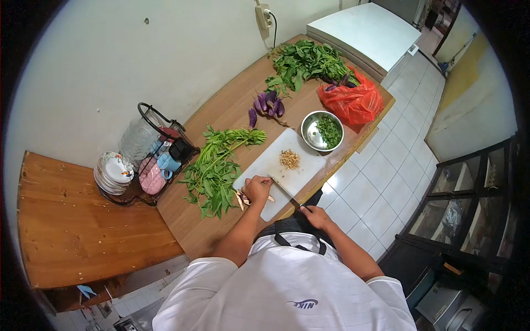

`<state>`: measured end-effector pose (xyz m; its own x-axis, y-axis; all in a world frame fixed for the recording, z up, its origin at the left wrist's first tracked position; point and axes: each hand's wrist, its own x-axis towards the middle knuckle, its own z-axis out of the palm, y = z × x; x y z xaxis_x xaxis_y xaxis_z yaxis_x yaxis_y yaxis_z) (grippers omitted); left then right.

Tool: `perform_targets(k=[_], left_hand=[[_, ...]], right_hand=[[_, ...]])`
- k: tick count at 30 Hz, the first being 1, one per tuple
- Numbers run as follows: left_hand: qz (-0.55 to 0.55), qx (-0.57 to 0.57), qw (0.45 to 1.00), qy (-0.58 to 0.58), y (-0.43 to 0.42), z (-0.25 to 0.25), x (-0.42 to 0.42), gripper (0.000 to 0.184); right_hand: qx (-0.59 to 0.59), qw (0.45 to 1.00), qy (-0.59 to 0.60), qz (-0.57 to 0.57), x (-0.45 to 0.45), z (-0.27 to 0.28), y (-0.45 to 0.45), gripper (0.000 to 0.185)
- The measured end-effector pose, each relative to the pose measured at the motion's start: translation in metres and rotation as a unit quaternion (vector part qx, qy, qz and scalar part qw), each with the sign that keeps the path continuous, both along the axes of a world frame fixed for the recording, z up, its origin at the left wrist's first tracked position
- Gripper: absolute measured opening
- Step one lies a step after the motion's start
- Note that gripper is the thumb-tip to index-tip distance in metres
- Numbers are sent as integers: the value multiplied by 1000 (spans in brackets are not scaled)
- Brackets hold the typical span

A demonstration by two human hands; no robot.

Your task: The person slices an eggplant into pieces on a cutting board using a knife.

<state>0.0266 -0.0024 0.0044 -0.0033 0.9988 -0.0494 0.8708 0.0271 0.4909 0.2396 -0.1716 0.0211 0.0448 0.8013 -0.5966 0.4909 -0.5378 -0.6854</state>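
right hand (pixel 316 217): wrapped around handle of knife (pixel 287 192), at near edge of table (pixel 234 110), likely for knuckle clearance; blade angled over cutting board (pixel 309 165). left hand (pixel 257 190): fingers curled near blade tip; grip on any piece hidden, cannot tell. chopped pale pieces (pixel 290 159): mid-board. steel bowl (pixel 310 126) with chopped greens (pixel 330 132): board's far end, presumably for easy reach. red plastic bag (pixel 353 105): table's far right corner, contents partly hidden.

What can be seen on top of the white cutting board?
Chopped pale-brown bits lie heaped on the board; the left hand and knife blade are over it. What that hand and the steel bowl cover cannot be seen.
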Motion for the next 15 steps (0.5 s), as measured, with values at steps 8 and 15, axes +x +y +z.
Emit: perform_targets(k=[8, 15], left_hand=[[-51, 84, 995, 24, -9, -5, -5, 9], [-88, 84, 992, 29, -5, 8, -6, 10]], right_hand=[[-32, 999, 8, 7, 2, 16, 12, 67], [3, 997, -78, 9, -12, 13, 24, 65]])
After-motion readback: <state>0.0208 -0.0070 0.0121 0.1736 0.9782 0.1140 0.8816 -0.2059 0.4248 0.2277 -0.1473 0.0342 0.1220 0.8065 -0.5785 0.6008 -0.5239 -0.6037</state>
